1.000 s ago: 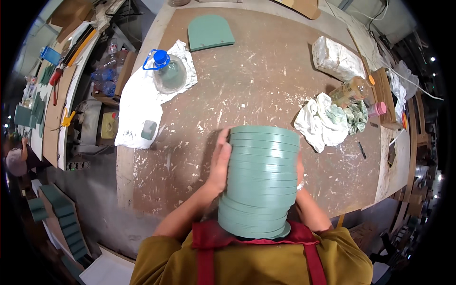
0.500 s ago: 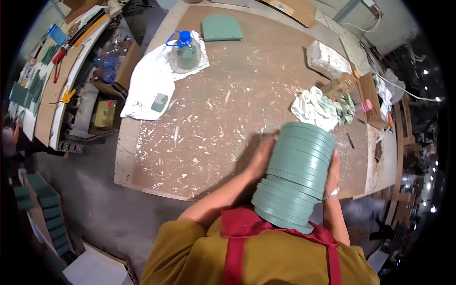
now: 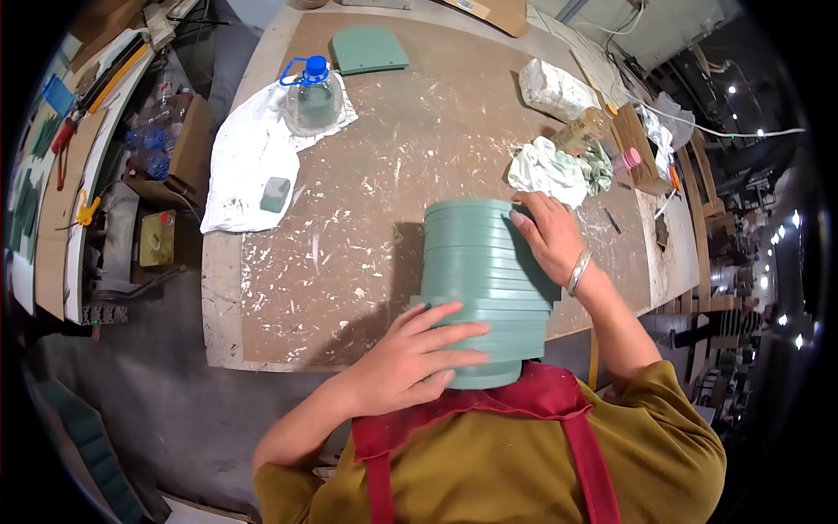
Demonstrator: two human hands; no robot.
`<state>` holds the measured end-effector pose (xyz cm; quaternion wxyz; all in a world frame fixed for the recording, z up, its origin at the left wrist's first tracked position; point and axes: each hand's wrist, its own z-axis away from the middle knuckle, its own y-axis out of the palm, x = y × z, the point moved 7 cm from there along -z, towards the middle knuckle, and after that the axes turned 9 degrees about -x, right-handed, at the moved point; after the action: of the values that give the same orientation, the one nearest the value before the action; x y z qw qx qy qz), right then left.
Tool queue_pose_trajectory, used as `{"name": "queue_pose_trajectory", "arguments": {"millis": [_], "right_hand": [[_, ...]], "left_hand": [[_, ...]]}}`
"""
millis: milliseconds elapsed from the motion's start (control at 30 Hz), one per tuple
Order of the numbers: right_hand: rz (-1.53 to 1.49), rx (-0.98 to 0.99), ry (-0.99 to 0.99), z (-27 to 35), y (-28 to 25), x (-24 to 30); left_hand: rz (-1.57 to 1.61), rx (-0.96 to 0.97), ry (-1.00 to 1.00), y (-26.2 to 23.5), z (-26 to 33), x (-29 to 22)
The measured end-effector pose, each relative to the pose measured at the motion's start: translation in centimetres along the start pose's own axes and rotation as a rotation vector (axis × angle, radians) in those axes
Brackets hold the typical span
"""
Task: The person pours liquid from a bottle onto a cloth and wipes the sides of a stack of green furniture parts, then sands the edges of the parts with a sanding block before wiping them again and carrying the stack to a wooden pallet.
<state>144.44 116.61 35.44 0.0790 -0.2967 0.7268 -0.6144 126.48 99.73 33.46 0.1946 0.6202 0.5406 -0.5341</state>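
Note:
A thick stack of smooth green curved plates [image 3: 476, 253] stands on the near edge of the table, against my red apron. Its lower layers jut out unevenly from the upper ones. My left hand [image 3: 415, 354] lies across the near left of the stack, fingers spread flat on its layered edges. At the far right corner, my right hand [image 3: 550, 231] curls over the rim, thumb and fingertips close together on the plates. A metal bangle is on that wrist. One similar green plate [image 3: 368, 50] with a rounded end lies alone at the table's far side.
On the left, a white cloth [image 3: 249, 166] carries a clear jug with a blue cap [image 3: 314, 100] and a small green block [image 3: 275, 194]. Crumpled rags [image 3: 550, 170], an amber bottle [image 3: 583, 131] and a white wrapped block [image 3: 559, 90] sit right. Shelving [image 3: 109, 113] stands beyond the left edge.
The stack has come down to the left and now sits straighter. My left hand moved from its far left side to the near face; my right hand moved up to the far corner.

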Motion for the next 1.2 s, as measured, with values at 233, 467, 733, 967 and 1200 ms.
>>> {"name": "queue_pose_trajectory", "arguments": {"millis": [233, 467, 733, 967, 1200], "right_hand": [[-0.107, 0.154, -0.067, 0.1, -0.6, -2.1], [-0.612, 0.014, 0.112, 1.2, 0.2, -5.9], [-1.432, -0.217, 0.6, 5.8, 4.5, -7.6], [-1.528, -0.203, 0.581, 4.6, 4.9, -7.7], [-1.467, -0.194, 0.534, 4.0, 4.8, -8.6]], "left_hand": [[-0.177, -0.159, 0.004, -0.5, 1.0, 0.5], [-0.034, -0.357, -0.468, -0.4, 6.9, 6.6], [0.173, -0.642, -0.426, 0.6, 5.4, 7.2], [-0.068, -0.545, -0.508, 4.7, 3.7, 9.4], [0.3, -0.604, -0.64, 6.7, 4.5, 8.6]]}}
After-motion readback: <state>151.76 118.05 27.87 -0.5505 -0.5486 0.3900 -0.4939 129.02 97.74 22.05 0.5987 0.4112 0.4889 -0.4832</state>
